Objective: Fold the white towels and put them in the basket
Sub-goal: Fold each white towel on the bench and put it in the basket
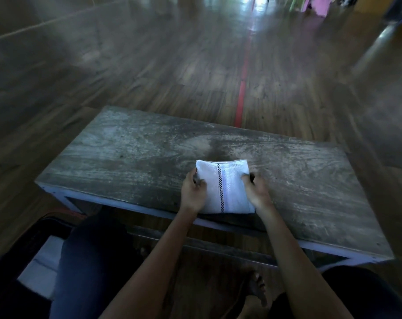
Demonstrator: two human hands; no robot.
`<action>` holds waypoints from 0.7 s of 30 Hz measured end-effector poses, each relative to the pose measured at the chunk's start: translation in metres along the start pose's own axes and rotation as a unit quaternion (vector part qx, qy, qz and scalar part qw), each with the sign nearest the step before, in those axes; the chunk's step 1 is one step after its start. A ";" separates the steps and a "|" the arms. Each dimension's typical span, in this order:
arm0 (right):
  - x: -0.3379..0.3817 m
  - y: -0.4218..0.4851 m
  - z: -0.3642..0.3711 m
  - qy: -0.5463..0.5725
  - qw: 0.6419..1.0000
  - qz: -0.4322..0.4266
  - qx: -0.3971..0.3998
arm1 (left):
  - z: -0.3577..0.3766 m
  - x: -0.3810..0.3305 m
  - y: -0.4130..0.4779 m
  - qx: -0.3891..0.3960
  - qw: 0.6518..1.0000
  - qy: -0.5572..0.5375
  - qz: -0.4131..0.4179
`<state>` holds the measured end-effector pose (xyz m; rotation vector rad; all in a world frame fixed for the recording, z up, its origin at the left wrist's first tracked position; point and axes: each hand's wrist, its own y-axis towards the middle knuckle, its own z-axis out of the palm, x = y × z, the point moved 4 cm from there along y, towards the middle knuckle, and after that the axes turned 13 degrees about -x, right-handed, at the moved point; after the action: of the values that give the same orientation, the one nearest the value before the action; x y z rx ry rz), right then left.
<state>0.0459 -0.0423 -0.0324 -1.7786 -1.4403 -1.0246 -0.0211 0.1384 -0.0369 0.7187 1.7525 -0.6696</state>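
Seen from above, looking down past two bare forearms at a worn wooden table (131,143) on a dark plank floor. A white towel (227,192), folded to a small rectangle with a thin checked stripe down its middle, lying at the near edge of the table, slightly right of centre. Left hand (193,192) curled closed on the towel's left edge, fingers tucked under, thumb on top. Right hand (257,191) likewise closed on the right edge, knuckles up. Both grips pinched tight on cloth, nothing else held.

Likely the step in hand: finishing the fold, or lifting the folded piece away. Best done by keeping both pinches level so the layers stay square, pressing the crease flat before lifting, and carrying the towel without letting the near edge droop off the table.

Low on the left, beside a dark-trousered knee, a dark basket (16,254) on the floor with pale folded cloth (46,268) inside, partly hidden and dim. Probably the towel's destination: down and left, well apart from the table top. Picture blurred at the edges.
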 end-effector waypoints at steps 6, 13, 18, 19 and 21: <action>0.028 -0.030 -0.023 0.116 0.992 -0.028 -0.035 | -0.012 -0.014 -0.002 0.041 0.991 -0.117 -0.047; 0.088 -0.052 -0.033 0.128 0.985 -0.119 0.005 | -0.058 -0.053 -0.008 0.025 0.981 -0.189 -0.026; 0.134 -0.077 0.003 0.132 0.982 -0.126 0.057 | -0.125 -0.062 0.000 -0.037 0.981 -0.191 0.022; 0.143 -0.084 0.014 0.130 0.980 -0.128 0.075 | -0.141 -0.062 0.001 -0.050 0.980 -0.190 0.028; 0.162 -0.104 0.036 0.125 0.977 -0.138 0.103 | -0.177 -0.059 0.001 -0.080 0.979 -0.186 0.031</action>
<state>-0.0321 0.0896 0.0888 -1.2781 -1.5960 -1.1457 -0.1157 0.2618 0.0666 0.4978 1.4152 -0.5720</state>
